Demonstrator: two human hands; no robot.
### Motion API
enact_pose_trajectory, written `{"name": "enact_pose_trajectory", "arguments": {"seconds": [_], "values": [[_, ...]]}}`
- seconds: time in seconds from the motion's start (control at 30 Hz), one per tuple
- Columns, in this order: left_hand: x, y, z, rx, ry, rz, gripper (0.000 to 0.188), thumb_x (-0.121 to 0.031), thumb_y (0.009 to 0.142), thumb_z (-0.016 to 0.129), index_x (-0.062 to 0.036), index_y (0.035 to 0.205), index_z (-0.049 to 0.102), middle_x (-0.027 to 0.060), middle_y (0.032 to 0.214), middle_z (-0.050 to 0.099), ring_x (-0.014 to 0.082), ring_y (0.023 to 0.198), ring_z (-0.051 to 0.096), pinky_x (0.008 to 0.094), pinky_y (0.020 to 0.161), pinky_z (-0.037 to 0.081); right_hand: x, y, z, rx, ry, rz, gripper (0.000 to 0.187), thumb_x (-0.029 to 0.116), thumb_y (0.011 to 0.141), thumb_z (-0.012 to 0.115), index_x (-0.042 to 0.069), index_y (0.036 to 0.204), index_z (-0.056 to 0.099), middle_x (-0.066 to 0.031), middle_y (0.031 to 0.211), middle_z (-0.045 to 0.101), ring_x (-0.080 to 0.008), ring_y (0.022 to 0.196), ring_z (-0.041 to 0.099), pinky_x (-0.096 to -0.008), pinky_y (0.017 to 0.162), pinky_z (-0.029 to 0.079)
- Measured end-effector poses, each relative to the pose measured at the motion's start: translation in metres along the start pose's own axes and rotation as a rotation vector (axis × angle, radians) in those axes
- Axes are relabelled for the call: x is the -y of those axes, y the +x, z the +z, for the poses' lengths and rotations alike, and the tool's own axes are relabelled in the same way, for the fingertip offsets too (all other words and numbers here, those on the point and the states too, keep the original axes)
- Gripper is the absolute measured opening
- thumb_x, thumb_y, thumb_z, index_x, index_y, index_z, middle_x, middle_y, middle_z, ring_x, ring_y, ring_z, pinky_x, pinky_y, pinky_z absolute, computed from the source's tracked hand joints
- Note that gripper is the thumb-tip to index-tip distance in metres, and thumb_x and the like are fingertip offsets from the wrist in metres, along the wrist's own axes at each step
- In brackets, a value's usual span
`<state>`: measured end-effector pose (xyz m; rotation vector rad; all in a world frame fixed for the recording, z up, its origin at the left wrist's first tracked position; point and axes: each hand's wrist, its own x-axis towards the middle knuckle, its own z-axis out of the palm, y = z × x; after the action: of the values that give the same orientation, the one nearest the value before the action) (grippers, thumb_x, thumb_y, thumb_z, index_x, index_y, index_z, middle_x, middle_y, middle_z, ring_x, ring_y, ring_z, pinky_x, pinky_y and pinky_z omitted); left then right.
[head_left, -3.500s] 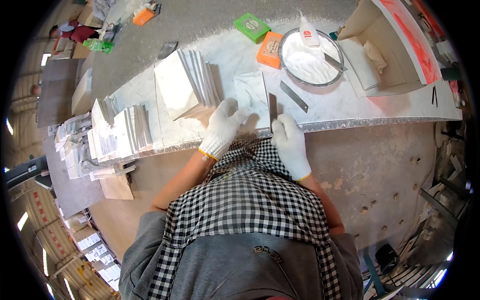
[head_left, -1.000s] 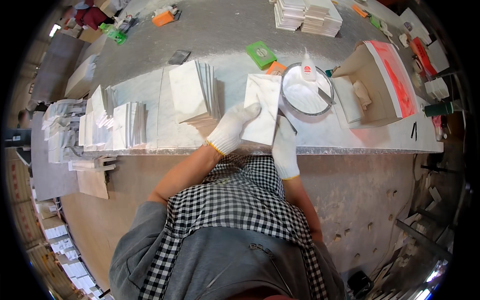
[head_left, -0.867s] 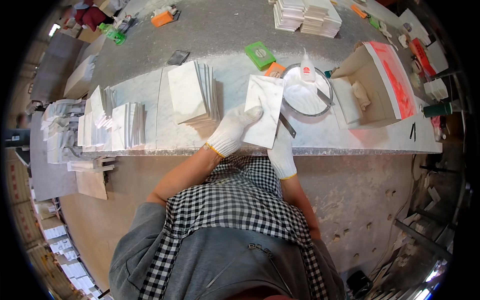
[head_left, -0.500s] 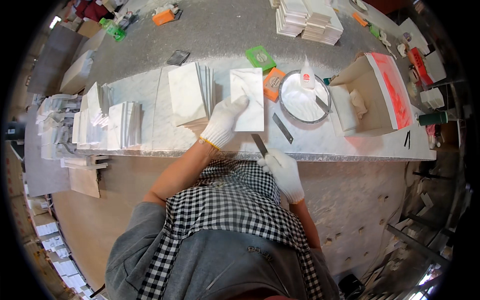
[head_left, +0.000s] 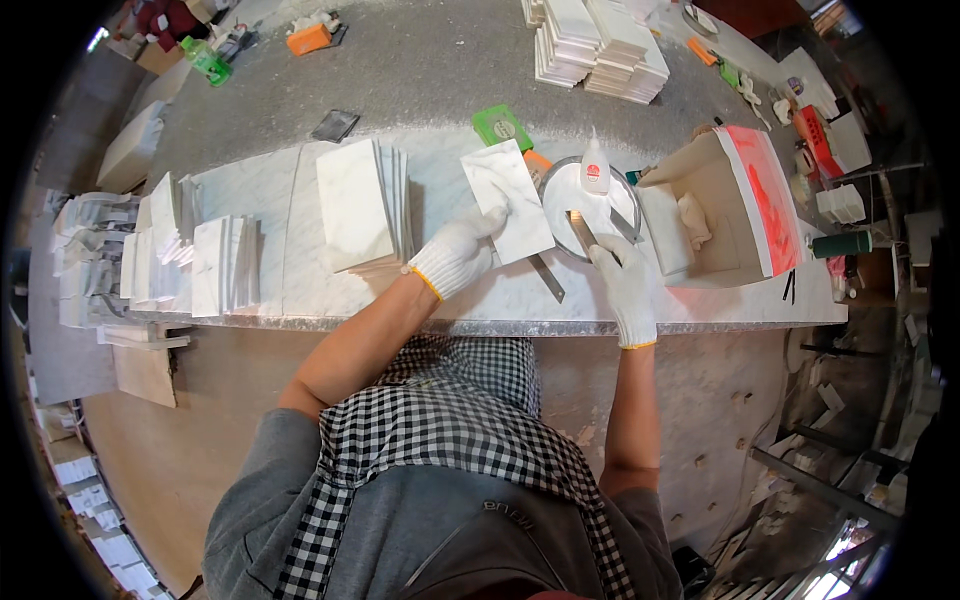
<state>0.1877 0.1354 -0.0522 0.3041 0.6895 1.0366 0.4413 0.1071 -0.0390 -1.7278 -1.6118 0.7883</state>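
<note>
My left hand, in a white knit glove, grips a white marble tile by its near left part, thumb on its face. The tile is tilted above the marble slab. In my gloved right hand is a flat metal scraper blade, its end over the round bowl of white material. Whether the blade touches the material I cannot tell. A white squeeze bottle and another metal strip are at the bowl. Partly under the tile lies a third metal strip.
Upright marble tiles stand left of my left hand, with more tile stacks farther left. An open cardboard box is right of the bowl. Green and orange boxes sit behind the tile. Tile piles stand at the back.
My right hand has moved up and right with the scraper blade, from the table's front edge to the bowl. The tile in my left hand has turned and tilted.
</note>
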Motion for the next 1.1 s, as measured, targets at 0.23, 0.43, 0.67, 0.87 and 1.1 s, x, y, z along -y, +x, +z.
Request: {"name": "enact_pose_trajectory", "arguments": {"seconds": [0.23, 0.43, 0.67, 0.87, 1.1], "values": [[0.001, 0.012, 0.013, -0.112, -0.267, -0.115, 0.045, -0.002, 0.096, 0.049, 0.0071, 0.139, 0.039, 0.0226, 0.134, 0.054, 0.0382, 0.127, 0.053, 0.0535, 0.111, 0.043, -0.009, 0.015, -0.003, 0.112, -0.002, 0.044, 0.027, 0.022, 0.090, 0.064, 0.002, 0.105, 0.073, -0.0187, 0.101, 0.072, -0.0314, 0.093, 0.068, -0.0376, 0.083, 0.050], [0.004, 0.024, 0.009, -0.191, -0.232, -0.056, 0.039, -0.004, 0.096, 0.050, 0.0086, 0.132, 0.044, 0.0235, 0.129, 0.057, 0.0404, 0.119, 0.058, 0.0574, 0.102, 0.049, -0.006, 0.018, -0.004, 0.132, 0.106, 0.078, 0.027, 0.020, 0.091, 0.063, -0.001, 0.105, 0.071, -0.0151, 0.093, 0.071, -0.0230, 0.086, 0.067, -0.0332, 0.080, 0.050], [0.003, 0.024, 0.024, -0.137, -0.095, -0.033, 0.043, -0.004, 0.095, 0.056, 0.0039, 0.136, 0.045, 0.0184, 0.131, 0.058, 0.0336, 0.118, 0.060, 0.0474, 0.105, 0.050, 0.002, 0.001, -0.007, 0.063, 0.360, 0.211, 0.024, 0.016, 0.096, 0.063, -0.002, 0.109, 0.071, 0.0047, 0.078, 0.059, -0.0027, 0.066, 0.047, -0.0205, 0.058, 0.037], [0.001, 0.018, 0.048, -0.174, -0.078, -0.128, 0.040, -0.007, 0.099, 0.054, 0.0032, 0.136, 0.045, 0.0179, 0.133, 0.057, 0.0317, 0.117, 0.060, 0.0447, 0.106, 0.050, 0.012, -0.019, 0.011, -0.015, 0.627, 0.332, 0.023, 0.017, 0.098, 0.063, 0.001, 0.113, 0.070, 0.0056, 0.077, 0.059, -0.0004, 0.060, 0.043, -0.0179, 0.051, 0.033], [0.006, 0.018, 0.049, -0.170, -0.113, -0.122, 0.038, -0.011, 0.101, 0.054, 0.0024, 0.136, 0.045, 0.0168, 0.131, 0.058, 0.0300, 0.118, 0.060, 0.0449, 0.106, 0.050, 0.012, -0.027, 0.027, -0.059, 0.653, 0.309, 0.023, 0.015, 0.099, 0.060, 0.001, 0.114, 0.070, 0.0054, 0.077, 0.057, -0.0012, 0.058, 0.042, -0.0177, 0.050, 0.032]]}}
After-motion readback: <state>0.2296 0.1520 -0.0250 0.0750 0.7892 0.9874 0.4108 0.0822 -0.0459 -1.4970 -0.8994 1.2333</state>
